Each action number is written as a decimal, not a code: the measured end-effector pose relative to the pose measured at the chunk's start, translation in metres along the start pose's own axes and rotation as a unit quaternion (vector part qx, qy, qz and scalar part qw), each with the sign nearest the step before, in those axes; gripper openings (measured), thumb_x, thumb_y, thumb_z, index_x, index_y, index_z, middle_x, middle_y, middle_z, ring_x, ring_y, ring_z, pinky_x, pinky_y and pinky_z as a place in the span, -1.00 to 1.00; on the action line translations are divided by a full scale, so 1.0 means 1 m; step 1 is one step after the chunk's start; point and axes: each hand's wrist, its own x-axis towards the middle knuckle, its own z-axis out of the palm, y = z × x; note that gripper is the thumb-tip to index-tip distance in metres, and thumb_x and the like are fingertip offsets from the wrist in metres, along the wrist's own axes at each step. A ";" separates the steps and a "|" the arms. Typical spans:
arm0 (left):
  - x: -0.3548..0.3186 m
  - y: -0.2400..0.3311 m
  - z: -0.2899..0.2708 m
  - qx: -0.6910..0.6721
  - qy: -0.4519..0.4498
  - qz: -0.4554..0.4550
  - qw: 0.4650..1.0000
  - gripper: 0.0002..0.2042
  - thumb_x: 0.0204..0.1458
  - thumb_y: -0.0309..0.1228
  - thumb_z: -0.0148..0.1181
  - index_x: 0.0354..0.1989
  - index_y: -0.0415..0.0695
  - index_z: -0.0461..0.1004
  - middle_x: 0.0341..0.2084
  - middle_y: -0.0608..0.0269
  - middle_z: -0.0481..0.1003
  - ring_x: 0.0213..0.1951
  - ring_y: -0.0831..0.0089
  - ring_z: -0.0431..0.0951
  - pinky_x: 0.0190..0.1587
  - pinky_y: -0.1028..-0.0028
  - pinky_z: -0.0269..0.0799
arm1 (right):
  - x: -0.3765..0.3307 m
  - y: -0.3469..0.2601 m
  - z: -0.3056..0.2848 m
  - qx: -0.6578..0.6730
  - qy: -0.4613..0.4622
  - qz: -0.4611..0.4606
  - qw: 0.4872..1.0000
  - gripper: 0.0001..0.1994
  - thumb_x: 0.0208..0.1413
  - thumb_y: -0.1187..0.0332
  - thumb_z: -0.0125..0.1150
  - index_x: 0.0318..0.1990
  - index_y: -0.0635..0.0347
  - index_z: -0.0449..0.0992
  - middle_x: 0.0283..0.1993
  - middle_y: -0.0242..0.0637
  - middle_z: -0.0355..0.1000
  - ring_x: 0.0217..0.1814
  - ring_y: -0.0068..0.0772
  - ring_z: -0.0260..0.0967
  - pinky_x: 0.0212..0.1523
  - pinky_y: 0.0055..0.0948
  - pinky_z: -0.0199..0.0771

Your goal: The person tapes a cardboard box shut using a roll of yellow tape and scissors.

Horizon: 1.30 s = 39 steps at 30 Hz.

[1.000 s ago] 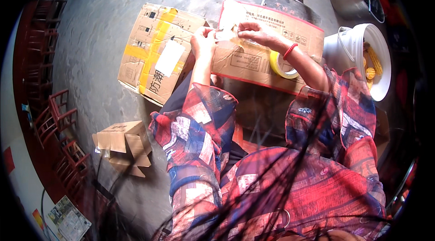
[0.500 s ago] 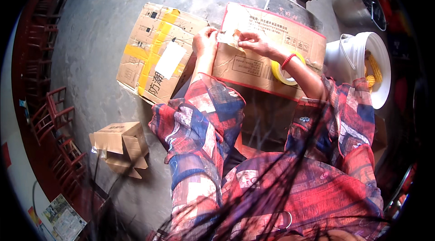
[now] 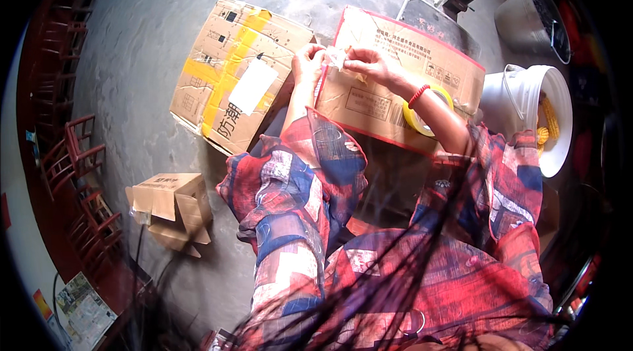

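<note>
Above the left end of a brown carton with red edges [image 3: 369,80], my left hand [image 3: 307,68] and right hand [image 3: 376,64] are close together. Both have their fingers pinched on a small whitish, see-through scrap [image 3: 334,58] that looks like tape or plastic film. A torn brown piece hangs by my right fingertips. On the carton, beside my right wrist with its red bracelet [image 3: 419,95], rests a yellow roll of tape [image 3: 414,121], partly hidden by the forearm.
Left of my hands stands a carton crossed with yellow tape [image 3: 227,61]. A smaller open carton [image 3: 175,206] sits on the concrete floor. At right are a white bucket with yellow corn cobs [image 3: 521,97], a metal bucket [image 3: 524,24] and a platform scale [image 3: 428,14]. Red chairs [image 3: 86,146] line the left.
My fingers have shifted slightly, and the whitish scrap looks more bunched between them. The view has moved a little; the hands stay over the red-edged carton.
</note>
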 end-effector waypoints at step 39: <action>-0.005 -0.016 0.005 -0.128 -0.023 -0.197 0.972 -0.81 -0.10 -0.36 0.26 -0.47 -0.21 0.41 -0.54 0.29 0.43 -0.56 0.57 0.39 -0.47 0.54 0.37 | 0.012 -0.025 -0.004 0.081 0.014 0.098 0.992 -0.80 0.00 0.21 0.17 -0.28 0.08 0.44 -0.34 -0.49 0.41 -0.22 -0.70 0.33 -0.16 -0.65 0.29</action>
